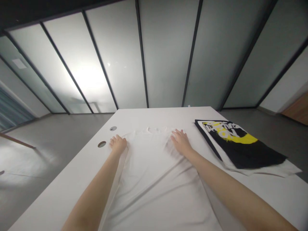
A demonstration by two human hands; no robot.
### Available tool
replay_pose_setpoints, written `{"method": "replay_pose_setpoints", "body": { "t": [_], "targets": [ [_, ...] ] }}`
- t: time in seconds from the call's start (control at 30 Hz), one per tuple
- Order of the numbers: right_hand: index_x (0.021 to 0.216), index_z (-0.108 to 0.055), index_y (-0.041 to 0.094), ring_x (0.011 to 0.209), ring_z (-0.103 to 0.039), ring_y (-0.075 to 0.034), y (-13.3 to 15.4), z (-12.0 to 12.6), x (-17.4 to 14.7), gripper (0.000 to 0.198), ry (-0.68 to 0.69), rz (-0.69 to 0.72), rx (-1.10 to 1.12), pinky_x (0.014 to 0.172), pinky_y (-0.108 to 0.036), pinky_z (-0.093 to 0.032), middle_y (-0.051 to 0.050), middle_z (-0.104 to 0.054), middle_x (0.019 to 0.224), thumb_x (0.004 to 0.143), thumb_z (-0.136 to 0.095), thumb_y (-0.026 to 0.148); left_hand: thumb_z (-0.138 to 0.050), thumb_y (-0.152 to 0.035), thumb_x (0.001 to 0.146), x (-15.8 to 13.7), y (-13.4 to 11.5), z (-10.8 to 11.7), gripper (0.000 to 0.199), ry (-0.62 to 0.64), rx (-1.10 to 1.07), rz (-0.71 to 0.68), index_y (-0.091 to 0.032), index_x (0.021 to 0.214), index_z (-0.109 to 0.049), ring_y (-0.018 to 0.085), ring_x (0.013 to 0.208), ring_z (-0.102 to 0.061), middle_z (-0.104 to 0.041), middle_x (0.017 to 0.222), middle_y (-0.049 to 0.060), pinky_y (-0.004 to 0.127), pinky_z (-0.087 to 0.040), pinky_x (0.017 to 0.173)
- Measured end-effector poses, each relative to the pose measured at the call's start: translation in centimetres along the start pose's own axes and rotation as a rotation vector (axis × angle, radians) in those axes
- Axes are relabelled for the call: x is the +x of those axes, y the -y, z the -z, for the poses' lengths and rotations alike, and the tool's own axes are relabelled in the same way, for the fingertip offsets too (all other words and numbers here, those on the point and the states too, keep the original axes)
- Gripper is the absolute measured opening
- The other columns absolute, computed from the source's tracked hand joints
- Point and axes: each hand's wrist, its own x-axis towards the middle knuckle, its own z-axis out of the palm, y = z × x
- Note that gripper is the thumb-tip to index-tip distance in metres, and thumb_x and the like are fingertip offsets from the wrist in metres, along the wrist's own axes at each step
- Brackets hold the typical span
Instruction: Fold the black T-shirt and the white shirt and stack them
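Observation:
A white T-shirt point(154, 173) lies spread on the white table, its collar at the far end and its hem running off the bottom of the view. Diagonal creases cross the cloth. My left hand point(118, 144) rests at the shirt's upper left edge, palm down, fingers spread on the sleeve area and table. On the upper right part of the shirt lies my right hand point(180, 141), flat with its fingers apart. Neither hand grips any cloth that I can see.
To the right sits a stack of folded shirts point(260, 155), the top one black with a yellow and white print. Two round holes pierce the table point(79, 179) near its left edge. Frosted glass panels point(166, 57) stand behind the table.

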Motion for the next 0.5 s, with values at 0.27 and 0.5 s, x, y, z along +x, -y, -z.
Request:
{"method": "replay_pose_setpoints", "body": {
  "t": [0.27, 0.5],
  "targets": [
    [0.165, -0.037, 0.014, 0.16, -0.021, -0.043, 4.4, -2.5, -5.6, 0.072, 0.16, -0.059, -0.033, 0.127, -0.056, -0.015, -0.023, -0.026, 0.173, 0.106, -0.042, 0.053, -0.064, -0.035, 0.083, 4.1, 1.2, 1.2, 0.036, 0.083, -0.123, 0.025, -0.013, 0.111, -0.069, 0.046, 0.137, -0.054, -0.068, 0.132, 0.029, 0.056, -0.043, 0.111],
    [0.166, -0.036, 0.021, 0.162, -0.018, -0.038, 1.6, -1.6, -4.7, 0.07, 0.216, -0.006, -0.086, 0.128, -0.05, -0.007, -0.018, -0.02, 0.176, 0.106, -0.044, 0.055, -0.054, -0.038, 0.099, 4.7, 0.0, 0.2, 0.044, 0.133, -0.431, 0.106, -0.016, 0.136, -0.049, 0.03, 0.102, -0.074, -0.072, 0.116, 0.019, 0.037, -0.06, 0.077]
  ]
}}
